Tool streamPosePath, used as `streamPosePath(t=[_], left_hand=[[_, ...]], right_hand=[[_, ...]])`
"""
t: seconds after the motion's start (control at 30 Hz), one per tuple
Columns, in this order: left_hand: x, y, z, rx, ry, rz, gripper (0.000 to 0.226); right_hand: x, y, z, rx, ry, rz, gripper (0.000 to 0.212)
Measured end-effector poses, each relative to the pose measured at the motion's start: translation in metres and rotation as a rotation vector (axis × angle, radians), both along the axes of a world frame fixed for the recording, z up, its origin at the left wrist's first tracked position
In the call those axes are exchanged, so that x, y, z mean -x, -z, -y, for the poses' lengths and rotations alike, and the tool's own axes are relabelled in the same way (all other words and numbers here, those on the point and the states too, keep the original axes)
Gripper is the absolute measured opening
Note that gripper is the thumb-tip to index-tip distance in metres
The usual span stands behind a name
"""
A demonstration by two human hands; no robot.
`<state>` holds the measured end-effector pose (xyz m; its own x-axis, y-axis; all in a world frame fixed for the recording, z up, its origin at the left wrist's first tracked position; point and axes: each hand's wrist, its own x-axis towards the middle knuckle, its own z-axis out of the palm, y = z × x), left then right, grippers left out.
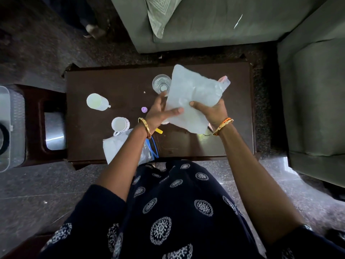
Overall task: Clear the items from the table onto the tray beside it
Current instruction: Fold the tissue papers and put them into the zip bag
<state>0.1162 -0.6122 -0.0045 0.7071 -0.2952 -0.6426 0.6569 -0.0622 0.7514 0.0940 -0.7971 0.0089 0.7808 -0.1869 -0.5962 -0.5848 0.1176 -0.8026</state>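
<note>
I hold a pale, crumpled plastic bag above the middle of the dark wooden table. My left hand grips its lower left edge and my right hand grips its lower right side. On the table stand a clear glass, a white cup lying at the left and a white mug. A small purple cap lies near my left wrist. A second plastic bag with a blue strip lies at the front edge, partly under my left arm. A yellow piece shows beside the wrist.
A dark wooden tray with a shiny metal inset sits left of the table. A clear plastic container stands at the far left. A grey-green sofa runs behind the table and an armchair stands to the right.
</note>
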Motion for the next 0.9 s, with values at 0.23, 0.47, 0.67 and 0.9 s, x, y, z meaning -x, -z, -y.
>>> streamPosePath(t=[0.23, 0.47, 0.67, 0.9], left_hand=[[-0.034, 0.033, 0.028, -0.535, 0.128, 0.169, 0.046], [-0.087, 0.051, 0.074, -0.723, -0.059, 0.36, 0.036], [-0.111, 0.082, 0.088, -0.698, -0.222, 0.29, 0.035], [-0.12, 0.11, 0.094, -0.686, -0.124, 0.233, 0.04]], right_hand=[[-0.021, 0.028, 0.006, 0.351, -0.227, -0.167, 0.046], [-0.089, 0.051, 0.005, 0.542, 0.042, 0.017, 0.033], [-0.123, 0.1, -0.002, 0.568, 0.063, 0.04, 0.016], [-0.131, 0.138, -0.009, 0.591, 0.098, 0.101, 0.012]])
